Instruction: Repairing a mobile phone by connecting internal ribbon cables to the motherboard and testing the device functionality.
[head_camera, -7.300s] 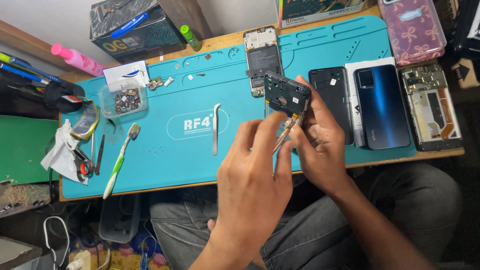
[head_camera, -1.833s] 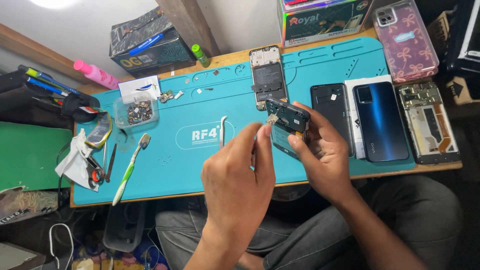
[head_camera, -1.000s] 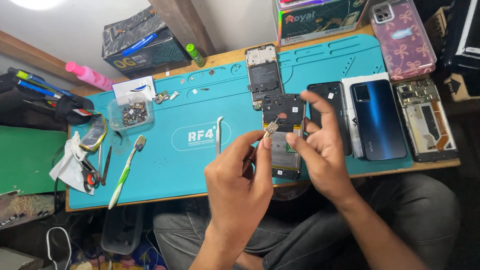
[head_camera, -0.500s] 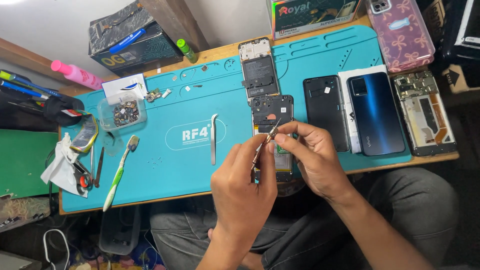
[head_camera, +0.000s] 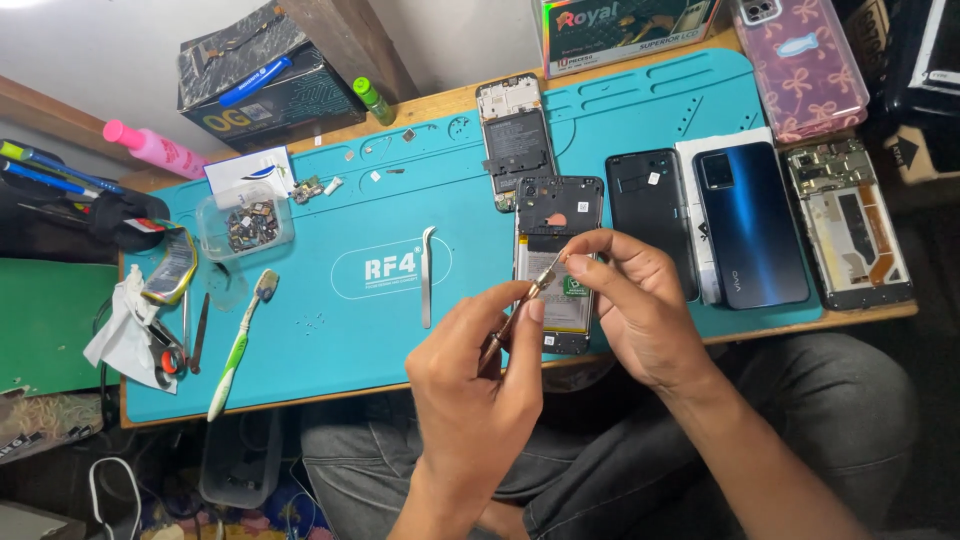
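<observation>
Left hand (head_camera: 470, 385) closed around a screwdriver (head_camera: 515, 318), tip up by the right hand (head_camera: 640, 305), fingers pinched at that tip. Beneath lay an opened phone (head_camera: 556, 262) on the teal mat (head_camera: 330, 330), near the bench's front edge; tweezers (head_camera: 427, 275) lay just left.

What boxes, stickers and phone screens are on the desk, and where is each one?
Phone-part box: top edge, flat, shiny rainbow and dark.
Black box: top left, dark with yellow lettering, blue pen on top.
White card: by the black box, small, blue print.
Oval logo: middle of the teal mat, white outline.
Green sticker: on the opened phone under the hands.
No lit screens show.
</observation>
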